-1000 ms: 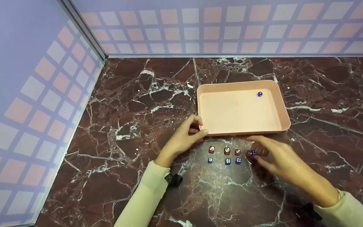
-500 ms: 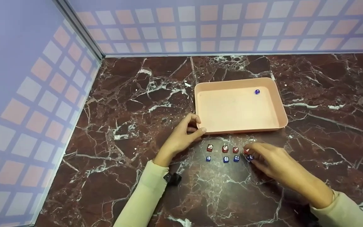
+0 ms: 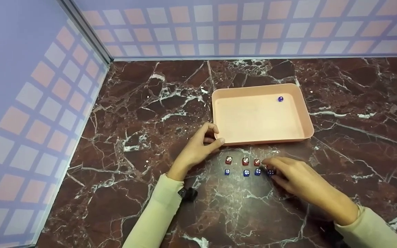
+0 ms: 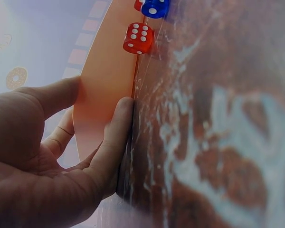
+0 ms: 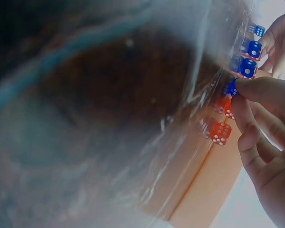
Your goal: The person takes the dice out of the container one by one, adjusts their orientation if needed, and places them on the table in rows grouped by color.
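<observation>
My left hand [image 3: 198, 148] grips the near left corner of a peach tray [image 3: 264, 136], its thumb along the front wall. My right hand [image 3: 302, 175] pinches a blue die [image 5: 233, 87] between thumb and index finger at the right end of a blue row. Beside that die a red die [image 5: 229, 109] stands close to the fingertips, partly covered. Another red die [image 5: 221, 134] shows past the index finger in the right wrist view. Leftward stand red dice [image 3: 245, 161] in a row, with blue dice [image 3: 246, 173] in a second row nearer me.
One blue die [image 3: 280, 99] lies inside the tray near its far right corner. The dark red marble tabletop [image 3: 150, 137] has white veins. Walls with a checked pattern [image 3: 248, 32] border the table at the back and left.
The red and blue dice at my right fingertips were side by side; now the blue one is nearer me than the red. My right hand has shifted slightly left. The left hand keeps its grip.
</observation>
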A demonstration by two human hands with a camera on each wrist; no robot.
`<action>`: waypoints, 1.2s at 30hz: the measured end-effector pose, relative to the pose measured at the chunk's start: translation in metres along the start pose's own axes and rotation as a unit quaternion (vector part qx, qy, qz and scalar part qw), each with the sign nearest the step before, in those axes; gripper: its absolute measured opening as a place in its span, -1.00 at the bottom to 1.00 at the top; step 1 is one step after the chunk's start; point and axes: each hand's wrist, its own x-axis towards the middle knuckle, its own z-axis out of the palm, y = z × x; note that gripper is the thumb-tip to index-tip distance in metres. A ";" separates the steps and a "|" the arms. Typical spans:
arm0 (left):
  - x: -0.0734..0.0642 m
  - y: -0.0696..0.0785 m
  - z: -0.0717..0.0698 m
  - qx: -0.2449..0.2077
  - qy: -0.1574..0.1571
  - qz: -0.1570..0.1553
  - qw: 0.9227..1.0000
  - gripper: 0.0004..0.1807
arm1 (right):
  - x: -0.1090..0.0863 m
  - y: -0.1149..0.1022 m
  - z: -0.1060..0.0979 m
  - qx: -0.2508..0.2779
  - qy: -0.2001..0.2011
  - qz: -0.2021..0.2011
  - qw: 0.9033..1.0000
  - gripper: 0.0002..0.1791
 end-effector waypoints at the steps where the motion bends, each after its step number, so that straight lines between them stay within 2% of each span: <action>1: 0.000 0.000 0.000 0.001 0.001 0.000 1.000 -0.71 | 0.000 0.000 0.000 0.002 0.002 -0.004 1.000 -0.35; 14: 0.000 0.001 0.000 0.002 -0.007 0.012 1.000 -0.72 | 0.001 0.002 -0.003 0.018 0.020 -0.038 0.999 -0.41; 23: 0.000 0.002 0.000 -0.005 -0.002 0.008 1.000 -0.72 | 0.002 0.003 -0.016 0.037 -0.009 -0.016 0.999 -0.35; 26: 0.000 0.001 0.000 -0.007 -0.001 0.013 1.000 -0.72 | 0.001 0.008 -0.022 0.050 -0.006 -0.013 0.999 -0.31; 30: 0.001 0.001 0.000 -0.011 -0.004 0.015 1.000 -0.73 | 0.003 0.019 -0.025 0.074 0.024 -0.007 0.997 -0.36; 36: 0.000 0.000 0.000 -0.016 -0.007 0.012 1.000 -0.74 | 0.014 0.040 -0.025 0.095 0.113 0.000 0.989 -0.63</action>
